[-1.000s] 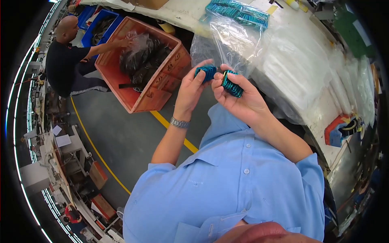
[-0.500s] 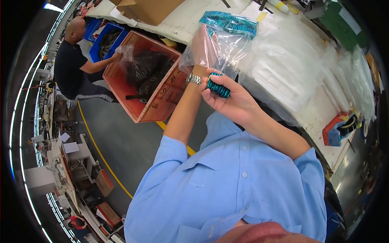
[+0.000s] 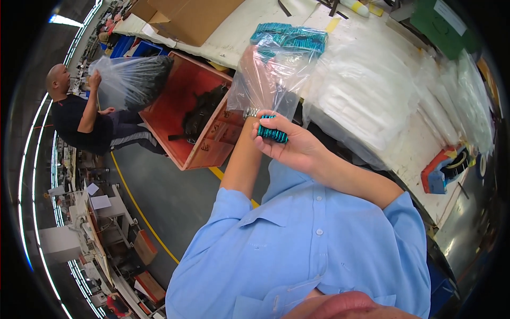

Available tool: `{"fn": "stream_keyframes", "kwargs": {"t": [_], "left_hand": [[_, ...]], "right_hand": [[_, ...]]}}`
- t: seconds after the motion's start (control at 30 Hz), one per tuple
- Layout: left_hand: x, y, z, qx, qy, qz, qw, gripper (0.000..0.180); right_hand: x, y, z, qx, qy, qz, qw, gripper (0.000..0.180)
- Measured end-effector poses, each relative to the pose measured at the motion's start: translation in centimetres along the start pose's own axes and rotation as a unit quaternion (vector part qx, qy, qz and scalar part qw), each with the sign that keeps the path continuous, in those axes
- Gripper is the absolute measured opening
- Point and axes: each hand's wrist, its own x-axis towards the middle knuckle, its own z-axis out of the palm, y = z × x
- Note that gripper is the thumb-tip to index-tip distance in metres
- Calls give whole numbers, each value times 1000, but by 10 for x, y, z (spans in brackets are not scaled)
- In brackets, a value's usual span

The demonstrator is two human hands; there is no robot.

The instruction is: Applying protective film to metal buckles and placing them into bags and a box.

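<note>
A clear plastic bag (image 3: 297, 80) lies over the near edge of the table, with shiny teal ribbed pieces (image 3: 291, 40) packed in its far end. My left hand (image 3: 258, 64) is inside this bag up to the metal-banded watch (image 3: 251, 112). Glare and folds in the plastic blur its fingers, so their grip is unclear. Just outside the bag's mouth, beside the left wrist, my right hand (image 3: 289, 143) is closed around a shiny teal-and-black ribbed bundle (image 3: 272, 130). Its thumb lies on top of the bundle.
To the left stands an orange bin (image 3: 199, 154) with dark contents; a co-worker (image 3: 79, 114) beside it holds a filled clear bag (image 3: 133, 82). Clear plastic bags (image 3: 366, 90) cover the table's right side, near a tape dispenser (image 3: 443, 169). A cardboard box (image 3: 194, 18) sits at the back.
My right hand has come slightly nearer and left with the ribbed bundle. The bag around my left hand has shifted slightly nearer. The co-worker has raised a filled bag from the orange bin.
</note>
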Motion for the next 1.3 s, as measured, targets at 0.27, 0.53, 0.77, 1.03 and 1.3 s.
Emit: {"fn": "stream_keyframes", "kwargs": {"t": [0.27, 0.53, 0.77, 1.03, 1.3], "left_hand": [[-38, 9, -13, 49, 14, -15, 999, 37], [-37, 5, -16, -86, 49, -33, 995, 30], [-42, -11, -28, -145, 34, -50, 988, 25], [-38, -22, -31, -206, -25, -67, 976, 21], [-25, -40, -35, -265, -79, -70, 959, 19]], "right_hand": [[1, -1, -2, -48, 20, -38, 998, 29], [7, 4, -11, -213, -26, -143, 966, 42], [12, 17, -9, -493, -49, -160, 854, 60], [65, 25, -26, -572, 111, -295, 757, 54], [137, -11, -13, -311, 181, -445, 820, 44]]}}
